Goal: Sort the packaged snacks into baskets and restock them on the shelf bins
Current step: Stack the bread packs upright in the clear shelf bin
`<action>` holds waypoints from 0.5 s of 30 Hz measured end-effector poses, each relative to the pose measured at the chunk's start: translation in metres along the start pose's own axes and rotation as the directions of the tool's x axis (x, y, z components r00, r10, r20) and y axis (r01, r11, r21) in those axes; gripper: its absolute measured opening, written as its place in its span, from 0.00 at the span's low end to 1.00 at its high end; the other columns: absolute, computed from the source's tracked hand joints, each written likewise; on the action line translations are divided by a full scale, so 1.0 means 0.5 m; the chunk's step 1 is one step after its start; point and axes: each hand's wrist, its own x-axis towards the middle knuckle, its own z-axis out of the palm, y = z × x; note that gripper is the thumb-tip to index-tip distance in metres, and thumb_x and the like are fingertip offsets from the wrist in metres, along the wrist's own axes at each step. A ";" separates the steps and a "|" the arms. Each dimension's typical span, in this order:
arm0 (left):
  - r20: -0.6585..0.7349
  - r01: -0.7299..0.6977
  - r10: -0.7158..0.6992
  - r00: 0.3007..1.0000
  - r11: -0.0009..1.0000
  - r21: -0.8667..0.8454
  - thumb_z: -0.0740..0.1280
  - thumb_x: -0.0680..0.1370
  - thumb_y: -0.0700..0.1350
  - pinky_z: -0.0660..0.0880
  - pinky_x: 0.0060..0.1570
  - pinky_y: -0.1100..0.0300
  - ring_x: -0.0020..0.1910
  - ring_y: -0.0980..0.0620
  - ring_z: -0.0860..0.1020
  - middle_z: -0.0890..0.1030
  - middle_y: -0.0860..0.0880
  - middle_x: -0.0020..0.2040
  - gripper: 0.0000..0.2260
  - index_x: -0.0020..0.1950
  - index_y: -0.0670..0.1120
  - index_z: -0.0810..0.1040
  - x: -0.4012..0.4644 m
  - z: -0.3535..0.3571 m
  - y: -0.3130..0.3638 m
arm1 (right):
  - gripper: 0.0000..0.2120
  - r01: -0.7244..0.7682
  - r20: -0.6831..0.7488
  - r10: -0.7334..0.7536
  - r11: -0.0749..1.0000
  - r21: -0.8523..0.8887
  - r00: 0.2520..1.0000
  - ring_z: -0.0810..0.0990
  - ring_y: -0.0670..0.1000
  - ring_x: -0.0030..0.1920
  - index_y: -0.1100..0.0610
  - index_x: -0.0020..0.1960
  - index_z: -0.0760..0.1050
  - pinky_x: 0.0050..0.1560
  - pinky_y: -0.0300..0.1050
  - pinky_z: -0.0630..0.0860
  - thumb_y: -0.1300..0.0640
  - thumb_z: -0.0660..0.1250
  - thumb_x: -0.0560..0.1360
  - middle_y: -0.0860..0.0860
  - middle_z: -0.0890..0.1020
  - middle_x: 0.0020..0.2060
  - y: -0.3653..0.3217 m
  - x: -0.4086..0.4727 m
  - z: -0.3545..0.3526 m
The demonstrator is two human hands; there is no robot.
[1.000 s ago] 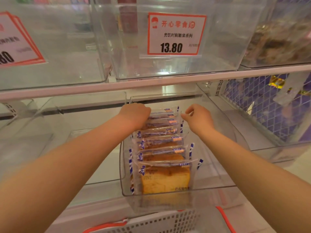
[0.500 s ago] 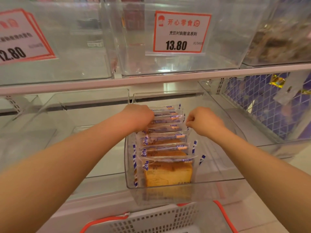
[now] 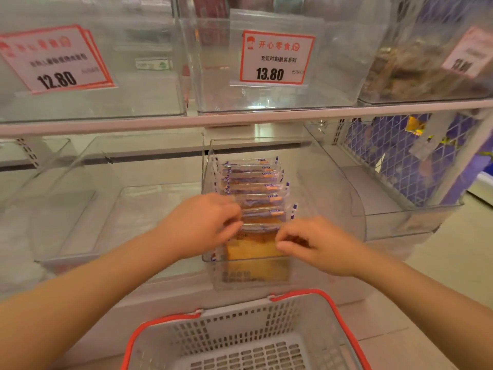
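A row of several clear-wrapped cake packs (image 3: 250, 182) stands upright in a clear shelf bin (image 3: 336, 188) on the lower shelf. My left hand (image 3: 202, 222) lies against the left side of the front packs, its fingers touching their tops. At the front right of the row, my right hand (image 3: 317, 241) has curled fingers that pinch the right edge of the front cake pack (image 3: 253, 249). A grey basket with red handles (image 3: 240, 316) sits below the shelf, directly under my arms; the visible part of its inside holds nothing.
Clear bins fill the upper shelf (image 3: 240, 117), bearing price cards 12.80 (image 3: 56, 60) and 13.80 (image 3: 274, 58). Another clear bin (image 3: 106, 209) stands left of the cake bin. A bin with purple mesh behind it (image 3: 400, 161) stands at the right.
Both hands have drawn back from the rear of the row to its front packs. The view has tilted down, showing more of the basket.
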 end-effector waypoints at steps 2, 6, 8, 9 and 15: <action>-0.035 -0.151 0.157 0.987 0.979 0.139 0.64 0.76 0.50 0.72 0.29 0.61 0.34 0.48 0.79 0.79 0.49 0.35 0.11 0.37 0.46 0.77 -0.033 0.007 0.025 | 0.09 0.014 0.045 -0.010 0.996 -0.092 0.999 0.73 0.45 0.42 0.56 0.50 0.77 0.43 0.40 0.67 0.51 0.64 0.77 0.49 0.79 0.44 -0.007 -0.026 0.017; 0.267 -0.082 -0.014 0.964 0.935 0.344 0.55 0.80 0.56 0.73 0.39 0.55 0.48 0.44 0.79 0.78 0.47 0.51 0.15 0.54 0.46 0.71 -0.052 0.044 0.065 | 0.11 -0.172 -0.059 0.162 0.880 -0.443 0.985 0.75 0.53 0.56 0.51 0.55 0.71 0.45 0.46 0.69 0.46 0.57 0.79 0.48 0.77 0.55 -0.005 -0.054 0.048; 0.306 -0.012 -0.128 0.943 0.909 0.417 0.55 0.81 0.55 0.73 0.43 0.53 0.50 0.42 0.78 0.79 0.47 0.53 0.13 0.56 0.46 0.68 -0.049 0.055 0.068 | 0.12 -0.228 -0.116 0.196 0.857 -0.462 0.974 0.76 0.53 0.57 0.51 0.55 0.71 0.45 0.47 0.69 0.45 0.56 0.79 0.49 0.78 0.55 -0.004 -0.057 0.052; 0.295 0.019 -0.159 0.942 0.904 0.428 0.57 0.80 0.54 0.73 0.42 0.53 0.49 0.42 0.79 0.80 0.47 0.51 0.12 0.55 0.46 0.68 -0.048 0.055 0.067 | 0.12 -0.235 -0.142 0.190 0.853 -0.466 0.972 0.76 0.54 0.56 0.51 0.54 0.71 0.44 0.47 0.69 0.45 0.56 0.79 0.49 0.78 0.54 -0.003 -0.055 0.050; 0.138 0.108 -0.188 0.972 0.886 0.451 0.65 0.77 0.48 0.66 0.34 0.57 0.43 0.44 0.80 0.81 0.47 0.45 0.07 0.50 0.46 0.72 -0.013 0.053 0.052 | 0.12 -0.254 -0.255 0.144 0.841 -0.477 0.956 0.77 0.53 0.55 0.51 0.53 0.73 0.44 0.46 0.68 0.45 0.58 0.78 0.48 0.80 0.52 0.034 -0.005 0.030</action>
